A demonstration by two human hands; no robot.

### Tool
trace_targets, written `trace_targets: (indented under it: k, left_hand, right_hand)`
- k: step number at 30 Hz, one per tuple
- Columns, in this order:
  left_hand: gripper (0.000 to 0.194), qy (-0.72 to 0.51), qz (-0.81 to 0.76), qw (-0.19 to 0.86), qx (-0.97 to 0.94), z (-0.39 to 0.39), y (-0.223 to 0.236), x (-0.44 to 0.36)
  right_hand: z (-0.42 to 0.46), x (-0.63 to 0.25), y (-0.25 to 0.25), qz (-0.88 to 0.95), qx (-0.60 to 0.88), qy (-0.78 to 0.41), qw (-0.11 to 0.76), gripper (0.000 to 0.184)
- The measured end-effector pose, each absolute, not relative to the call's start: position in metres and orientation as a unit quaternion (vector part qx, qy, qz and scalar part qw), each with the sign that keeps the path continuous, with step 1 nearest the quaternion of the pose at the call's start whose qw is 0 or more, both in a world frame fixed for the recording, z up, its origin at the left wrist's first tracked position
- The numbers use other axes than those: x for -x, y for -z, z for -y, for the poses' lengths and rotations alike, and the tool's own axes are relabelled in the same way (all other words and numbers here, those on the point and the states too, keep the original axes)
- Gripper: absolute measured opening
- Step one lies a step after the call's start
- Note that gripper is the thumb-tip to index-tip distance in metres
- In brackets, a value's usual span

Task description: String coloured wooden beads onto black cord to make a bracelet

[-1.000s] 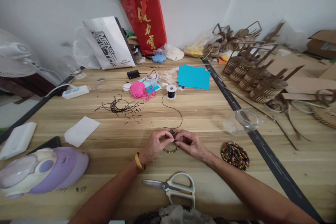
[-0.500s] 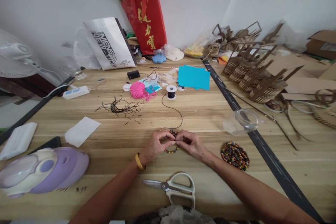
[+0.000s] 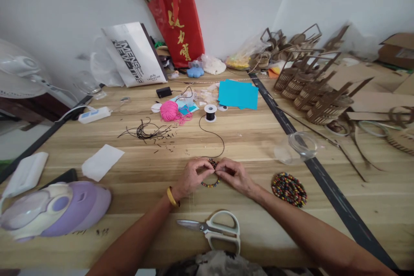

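Note:
A string of small multicoloured beads (image 3: 210,185) hangs in a loop between my two hands, low over the wooden table. My left hand (image 3: 196,175) pinches it from the left, a yellow bangle at the wrist. From the right, my right hand (image 3: 233,175) pinches at the same spot, fingertips almost touching the left ones. What exactly lies between the fingertips is too small to see. Black cord (image 3: 223,140) runs from behind my hands to a white spool (image 3: 210,113). Nearer me lie scissors (image 3: 213,227) with pale handles, and a coiled heap of beads (image 3: 289,189) sits right.
Cut black cords (image 3: 145,130), pink yarn (image 3: 170,111) and blue sheets (image 3: 238,94) lie farther back. A clear plastic container (image 3: 299,146) stands right, before several woven baskets (image 3: 328,103). A purple-and-white appliance (image 3: 64,209) and a white paper (image 3: 102,162) are left.
My hands stay together at the bead loop, with only slight finger movement. The whole view has shifted a little; the things on the table keep their places.

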State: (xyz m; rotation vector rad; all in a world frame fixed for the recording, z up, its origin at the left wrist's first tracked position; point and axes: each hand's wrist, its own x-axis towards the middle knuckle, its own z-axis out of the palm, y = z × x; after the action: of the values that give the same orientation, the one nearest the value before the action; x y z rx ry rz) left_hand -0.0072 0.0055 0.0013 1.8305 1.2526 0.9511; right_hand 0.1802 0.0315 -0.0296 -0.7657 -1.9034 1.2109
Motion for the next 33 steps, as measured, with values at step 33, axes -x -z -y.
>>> trace_targets:
  k: [33]
  left_hand:
    - [0.019,-0.128,-0.441,0.141,-0.877,-0.022,-0.002,0.017]
  right_hand:
    - [-0.034,-0.180,0.032,0.630,0.335,-0.576,0.399,0.029]
